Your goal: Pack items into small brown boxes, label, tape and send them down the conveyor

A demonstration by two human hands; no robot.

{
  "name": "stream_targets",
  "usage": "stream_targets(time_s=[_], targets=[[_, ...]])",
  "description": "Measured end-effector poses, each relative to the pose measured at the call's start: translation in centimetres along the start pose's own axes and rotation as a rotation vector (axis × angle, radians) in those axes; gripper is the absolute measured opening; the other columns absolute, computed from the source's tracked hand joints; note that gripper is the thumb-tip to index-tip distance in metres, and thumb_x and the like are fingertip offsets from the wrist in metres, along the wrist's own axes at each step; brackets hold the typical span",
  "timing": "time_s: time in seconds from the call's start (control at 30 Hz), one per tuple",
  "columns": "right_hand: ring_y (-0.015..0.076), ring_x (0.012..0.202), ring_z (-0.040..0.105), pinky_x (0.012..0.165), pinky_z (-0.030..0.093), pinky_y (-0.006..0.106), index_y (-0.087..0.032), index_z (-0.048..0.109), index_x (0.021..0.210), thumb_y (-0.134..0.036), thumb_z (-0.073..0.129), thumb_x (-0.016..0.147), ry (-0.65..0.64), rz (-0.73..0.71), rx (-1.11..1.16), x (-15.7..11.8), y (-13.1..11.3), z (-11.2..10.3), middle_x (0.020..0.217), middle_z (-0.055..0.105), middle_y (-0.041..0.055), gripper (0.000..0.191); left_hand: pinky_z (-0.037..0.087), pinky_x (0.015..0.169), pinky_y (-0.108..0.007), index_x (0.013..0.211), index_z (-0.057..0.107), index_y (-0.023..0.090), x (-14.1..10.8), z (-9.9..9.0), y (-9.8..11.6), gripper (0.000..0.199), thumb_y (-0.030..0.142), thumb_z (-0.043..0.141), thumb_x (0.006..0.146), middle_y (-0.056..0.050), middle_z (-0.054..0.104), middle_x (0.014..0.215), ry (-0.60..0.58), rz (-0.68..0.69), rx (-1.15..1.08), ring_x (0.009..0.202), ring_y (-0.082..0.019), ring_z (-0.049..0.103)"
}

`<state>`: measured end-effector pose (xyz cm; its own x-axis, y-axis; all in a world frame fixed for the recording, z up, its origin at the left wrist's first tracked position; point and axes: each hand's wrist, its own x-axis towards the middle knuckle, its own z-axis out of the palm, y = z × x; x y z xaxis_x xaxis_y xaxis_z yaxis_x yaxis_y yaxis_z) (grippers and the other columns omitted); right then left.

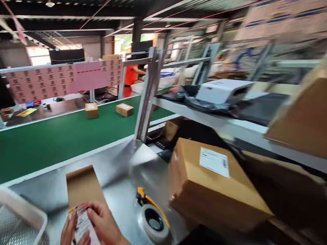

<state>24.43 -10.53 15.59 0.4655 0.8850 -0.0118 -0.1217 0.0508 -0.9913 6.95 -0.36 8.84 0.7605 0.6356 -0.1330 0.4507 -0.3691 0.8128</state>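
At the bottom of the head view, my left hand grips the left side of a white printed label. The fingers of my right hand are closed on the label's upper right edge. Just beyond the hands, a brown cardboard flap rests on the metal table; whether the label touches it is hidden by my hands. To the right stands a tape dispenser with a roll of clear tape, apart from both hands.
A white plastic basket stands at lower left. A large labelled carton sits at right, under a shelf bearing a white printer. Two small boxes lie on the green conveyor. A person in orange is farther back.
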Motion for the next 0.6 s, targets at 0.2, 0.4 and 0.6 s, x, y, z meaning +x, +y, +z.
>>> stream_targets(time_s=[0.2,0.4,0.6], targets=[[0.0255,0.095,0.074,0.088,0.056,0.038,-0.019,0.08,0.099,-0.039,0.052,0.089,-0.227,-0.015,-0.239,-1.2,-1.7,-0.8,0.1,0.08,0.008,0.036,0.055,0.106,-0.044,0.138,0.062,0.016,-1.3,-0.9,4.5,0.078,0.067,0.071,0.079,-0.022,0.056,0.151,0.4,-0.042,-0.412,0.136,-0.039,0.057],[0.025,0.091,0.074,0.081,0.056,0.037,-0.015,0.069,0.122,-0.041,0.058,0.088,-0.184,-0.009,-0.269,-0.8,-1.0,-0.3,0.101,0.078,0.0099,0.044,0.056,0.072,-0.035,0.084,0.077,0.016,-0.4,-1.3,6.8,0.051,0.064,0.084,0.067,-0.012,0.076,0.084,0.299,-0.129,-0.704,0.077,-0.026,0.069],[0.0221,0.078,0.07,0.071,0.051,0.033,-0.02,0.067,0.089,-0.042,0.05,0.097,-0.272,-0.144,-0.482,-0.7,-1.0,-0.4,0.084,0.074,0.0061,0.029,0.05,0.072,-0.029,0.086,0.079,0.014,-1.6,-1.0,7.8,0.03,0.043,0.076,0.079,-0.008,0.078,0.082,0.315,-0.071,-0.675,0.077,-0.019,0.067]])
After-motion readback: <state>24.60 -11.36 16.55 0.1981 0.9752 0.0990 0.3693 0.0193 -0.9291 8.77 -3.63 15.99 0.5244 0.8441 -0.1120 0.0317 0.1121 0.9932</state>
